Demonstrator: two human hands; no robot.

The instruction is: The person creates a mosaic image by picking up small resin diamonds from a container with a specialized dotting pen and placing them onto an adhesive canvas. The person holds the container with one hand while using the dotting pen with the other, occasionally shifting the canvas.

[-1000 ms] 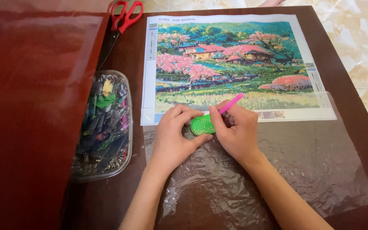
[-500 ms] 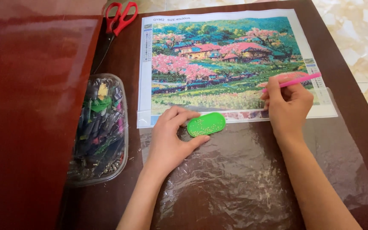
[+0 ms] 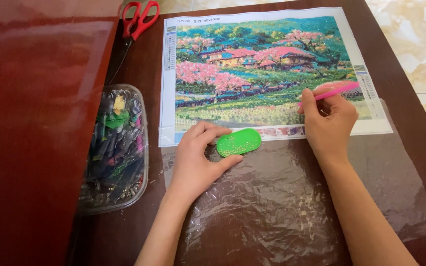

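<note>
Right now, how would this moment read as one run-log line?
left hand: steadies green tray | right hand: holds pink pen, tip on canvas | plastic sheet under wrists

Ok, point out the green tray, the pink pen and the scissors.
green tray (image 3: pixel 239 142), head view, middle of its bead-strewn floor.
pink pen (image 3: pixel 332 91), head view, mid-shaft above the right hand.
scissors (image 3: pixel 141 16), head view, red handle loops.

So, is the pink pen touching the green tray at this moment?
No, the pink pen is held by the right hand over the canvas, apart from the green tray.
</note>
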